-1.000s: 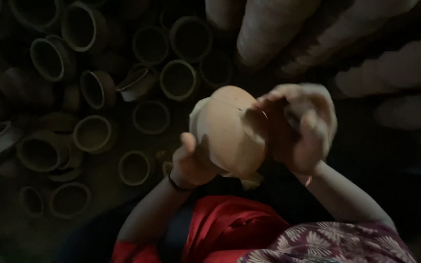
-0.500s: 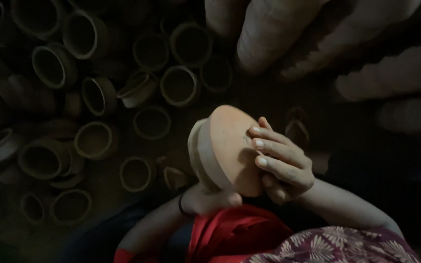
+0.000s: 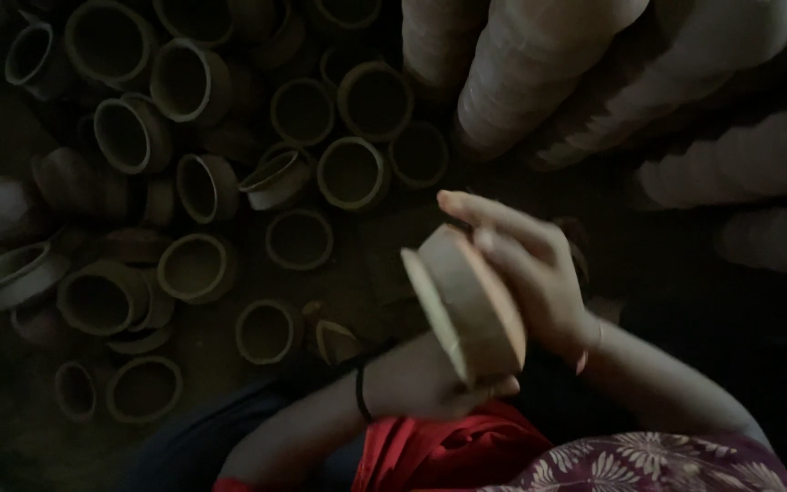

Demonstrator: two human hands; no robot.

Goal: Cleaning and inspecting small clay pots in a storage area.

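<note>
Change since earlier: the clay bowl point(image 3: 466, 305) has turned; half a second ago its rounded base faced the camera, now its rim edge points down-left and the hollow side faces away to the left. The right hand has slid up along the base, fingers reaching over the top.
Left hand point(image 3: 421, 378): under the bowl's lower end, wrapped closed around it from below; its fingertips are hidden behind the bowl. A dark band sits on the wrist.
Right hand point(image 3: 535, 273): flat against the curved outer wall, fingers point(image 3: 485, 214) spread loosely and only lightly curled, pressing rather than clamping.
Bowl position: held in the air between both hands, tilted, above the red cloth point(image 3: 430, 451) on the lap.
Left of the grip: many open clay pots point(image 3: 193, 264) stand on the dark floor, rims up, packed close, some touching. The nearest, a small one point(image 3: 266, 330) and a broken piece point(image 3: 334, 339), lie just beside the left forearm.
Above and right of the grip: tall stacks of nested clay ware point(image 3: 539, 73) lean in; their lower edges are near the right fingertips.
Open room: a dark bare strip of floor point(image 3: 676, 273) lies right of the right hand, below the stacks.
</note>
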